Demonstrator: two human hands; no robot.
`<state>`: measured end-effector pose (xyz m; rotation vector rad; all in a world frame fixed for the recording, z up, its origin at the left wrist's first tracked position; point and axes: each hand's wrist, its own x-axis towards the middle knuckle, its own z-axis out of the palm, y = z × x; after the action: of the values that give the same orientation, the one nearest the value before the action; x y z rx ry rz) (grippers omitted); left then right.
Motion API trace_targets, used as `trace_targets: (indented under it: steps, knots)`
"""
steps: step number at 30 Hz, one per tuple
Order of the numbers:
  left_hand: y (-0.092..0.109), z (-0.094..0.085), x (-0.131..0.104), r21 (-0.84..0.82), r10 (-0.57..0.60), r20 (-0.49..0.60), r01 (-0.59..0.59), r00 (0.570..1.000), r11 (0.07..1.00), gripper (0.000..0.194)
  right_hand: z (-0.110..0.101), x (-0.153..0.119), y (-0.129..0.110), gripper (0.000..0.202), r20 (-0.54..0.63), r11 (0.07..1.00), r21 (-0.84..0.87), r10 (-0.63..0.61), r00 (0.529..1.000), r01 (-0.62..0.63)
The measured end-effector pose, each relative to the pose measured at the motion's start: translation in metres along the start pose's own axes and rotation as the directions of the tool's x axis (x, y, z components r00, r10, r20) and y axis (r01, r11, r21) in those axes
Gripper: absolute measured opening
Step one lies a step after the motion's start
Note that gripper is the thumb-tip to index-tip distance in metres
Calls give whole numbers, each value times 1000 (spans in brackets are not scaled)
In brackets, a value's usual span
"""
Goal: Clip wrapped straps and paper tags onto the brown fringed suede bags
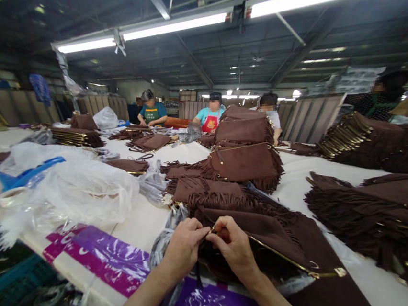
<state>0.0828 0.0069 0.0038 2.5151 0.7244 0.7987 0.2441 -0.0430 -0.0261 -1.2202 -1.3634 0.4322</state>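
Note:
A brown fringed bag (265,229) with a gold zipper (282,257) lies open in front of me on the table. At the zipper's near-left end, my left hand (187,243) is closed in a pinch with its fingertips against a small gold piece. My right hand (233,246) pinches the same small gold piece (213,230) from the other side, thumb and forefinger together. The fingertips of both hands nearly touch. Grey plastic wrap (164,241) lies beside my left hand.
More brown bags (246,161) are stacked behind, with others (382,203) at the right. White plastic (85,188), a tape roll (13,196) and purple packaging (109,253) lie left. Several people work across the table (299,168).

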Motion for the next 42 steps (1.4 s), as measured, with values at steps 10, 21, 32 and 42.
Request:
trace_targets:
  steps: [10, 21, 32, 42]
  knots:
    - [-3, -6, 24, -495, -285, 159, 326, 945, 806, 24, -2, 2, 3, 22, 39, 980, -139, -135, 990, 139]
    - [-13, -8, 33, -297, -313, -286, 227, 906, 927, 20, -15, 3, -19, 16, 299, 849, -470, -105, 948, 242]
    - [15, 6, 21, -743, -325, 133, 311, 936, 593, 28, -41, -15, -18, 24, 395, 533, -795, 91, 914, 290]
    - [7, 8, 16, -797, -316, 179, 326, 932, 509, 18, -48, -6, -52, 22, 208, 976, -211, -1, 978, 46]
